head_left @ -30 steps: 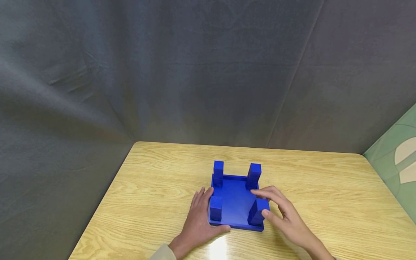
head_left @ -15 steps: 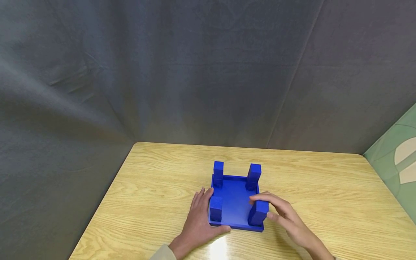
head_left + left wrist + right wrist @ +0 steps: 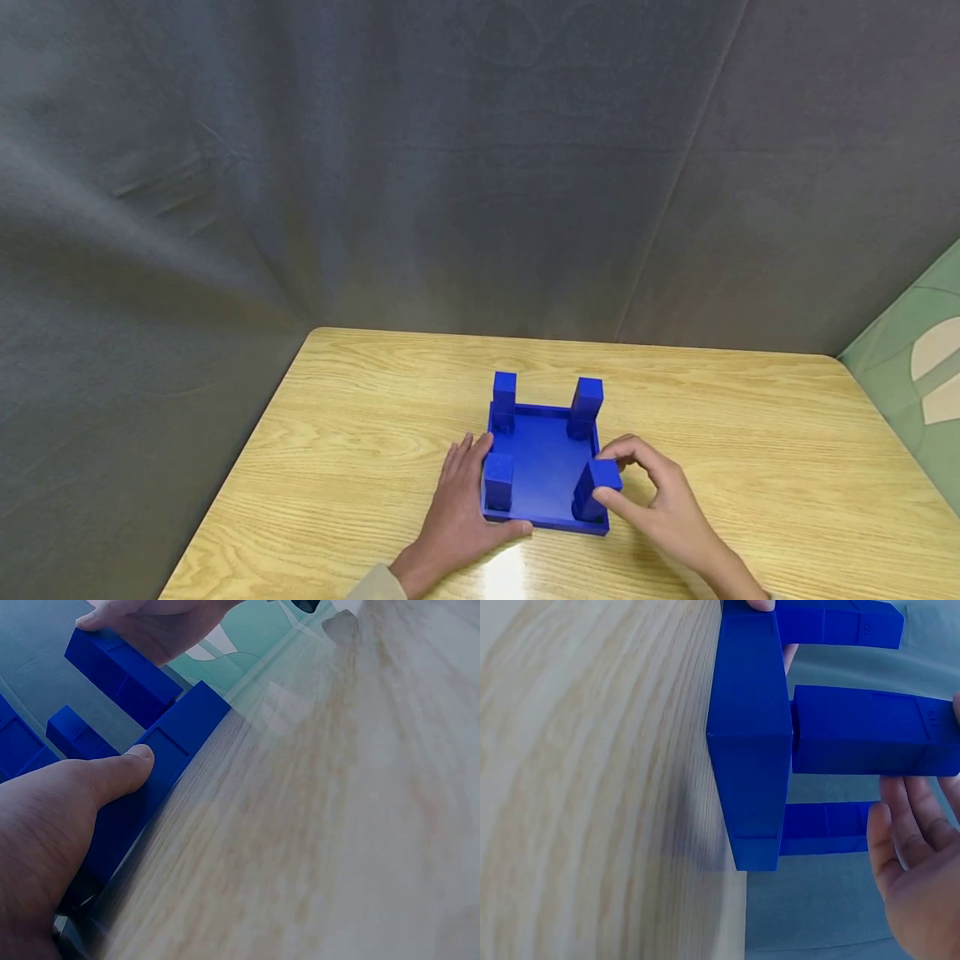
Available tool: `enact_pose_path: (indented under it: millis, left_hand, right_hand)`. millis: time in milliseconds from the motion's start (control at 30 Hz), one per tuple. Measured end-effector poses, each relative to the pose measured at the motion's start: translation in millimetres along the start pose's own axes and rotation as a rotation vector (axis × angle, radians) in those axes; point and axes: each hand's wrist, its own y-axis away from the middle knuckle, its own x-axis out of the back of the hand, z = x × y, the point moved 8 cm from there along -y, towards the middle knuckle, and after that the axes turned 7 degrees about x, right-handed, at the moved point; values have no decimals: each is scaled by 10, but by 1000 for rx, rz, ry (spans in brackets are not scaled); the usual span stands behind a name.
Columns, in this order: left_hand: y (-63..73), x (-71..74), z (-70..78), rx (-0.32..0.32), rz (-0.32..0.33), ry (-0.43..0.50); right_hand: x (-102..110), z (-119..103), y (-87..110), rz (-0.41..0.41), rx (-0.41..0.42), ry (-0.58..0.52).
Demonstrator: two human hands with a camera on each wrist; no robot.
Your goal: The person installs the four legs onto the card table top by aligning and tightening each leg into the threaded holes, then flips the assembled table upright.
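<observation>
a grey curtain (image 3: 480, 167) hangs behind a wooden table (image 3: 750, 450), with a green patterned panel (image 3: 922, 392) at the far right. near the table's front middle sits a blue tray (image 3: 542, 467) with four blue posts standing at its corners. the left hand (image 3: 459, 517) lies flat on the table against the tray's left side, fingers straight and close together along the wall, thumb (image 3: 124, 765) pressed to the front edge, as the left wrist view shows plainly. the right hand (image 3: 660, 508) is at the near right corner, its thumb and curled fingers pinching the top of the near right post (image 3: 596, 490), which stands in the tray, leaning slightly. the near left post (image 3: 497, 482) stands just by the left hand's fingertips. the two far posts (image 3: 505, 400) stand upright at the back corners, well apart from both hands.
</observation>
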Motion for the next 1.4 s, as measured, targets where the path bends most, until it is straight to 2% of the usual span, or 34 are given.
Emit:
enact_pose_path:
  millis: [167,300,367,567,700,800,933,1133,1267,1400]
  left_hand:
    - [1,-2,-6,5,0,7]
    - [4,0,-4,-1,6,4]
    - [6,1,-2,-6,9,2]
    - [5,0,0,-13,9,2]
    - [4,2,4,-15,14,-4]
    - [6,7,7,-15,21,4]
    - [9,15,10,-14,29,20]
    - [9,18,9,-15,27,20]
    - [9,19,6,-14,23,23]
    - [12,18,2,-9,19,30]
  right_hand:
    - [4,-22,-5,39,29,57]
    - [-4,-57,-17,19,76,40]
    - [-9,-70,-26,-5,114,-20]
    - [-24,-55,-14,-111,193,-299]
    - [-51,-9,5,-176,212,-408]
    - [-58,6,13,-202,181,-451]
    - [-45,4,13,-198,145,-426]
    - [-18,24,-1,-147,92,-298]
    - [8,30,-8,-96,70,-213]
    - [37,35,-6,-39,56,-182]
